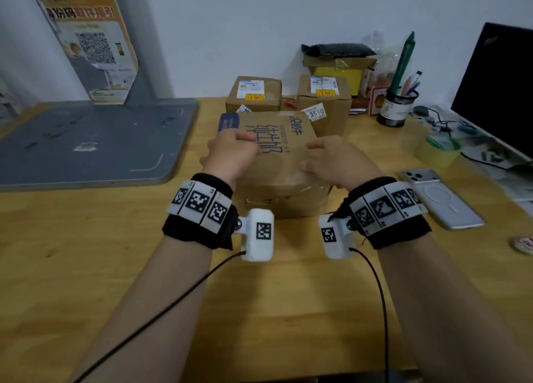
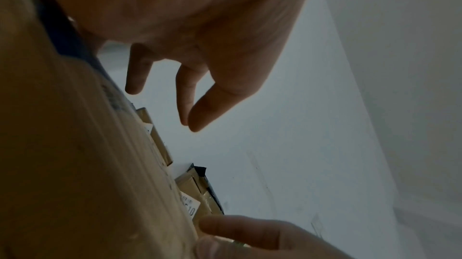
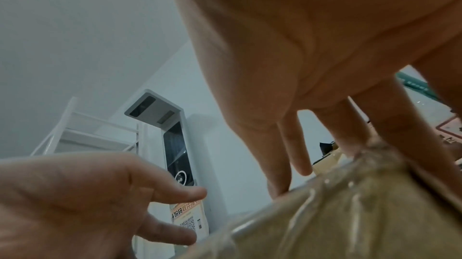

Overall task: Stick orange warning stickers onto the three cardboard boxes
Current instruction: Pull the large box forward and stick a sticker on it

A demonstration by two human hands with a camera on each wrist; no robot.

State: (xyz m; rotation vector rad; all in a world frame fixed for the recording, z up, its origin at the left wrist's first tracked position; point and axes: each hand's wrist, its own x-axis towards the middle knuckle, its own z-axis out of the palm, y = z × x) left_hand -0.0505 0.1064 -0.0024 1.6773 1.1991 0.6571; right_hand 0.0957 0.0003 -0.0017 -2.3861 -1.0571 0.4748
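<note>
A large cardboard box (image 1: pixel 277 163) with blue print and clear tape stands mid-table. My left hand (image 1: pixel 232 149) hovers over its left edge with loosely curled fingers (image 2: pixel 186 105) that hold nothing and stay off the box (image 2: pixel 75 164). My right hand (image 1: pixel 331 157) lies on the box's right side, its straight fingertips (image 3: pixel 277 190) touching the taped top (image 3: pixel 350 214). No sticker shows on this box. Behind it are two smaller boxes, left (image 1: pixel 253 100) and right (image 1: pixel 331 114). Each carries an orange sticker, one (image 1: pixel 254 96) on the left and one (image 1: pixel 326 92) on the right.
A grey metal base (image 1: pixel 86 143) with a poster-covered post (image 1: pixel 95 45) fills the left of the table. On the right are a phone (image 1: pixel 441 198), a tape roll (image 1: pixel 437 150), a pen holder (image 1: pixel 396 105) and a monitor (image 1: pixel 496 88). Another open box (image 1: pixel 337 65) stands at the back.
</note>
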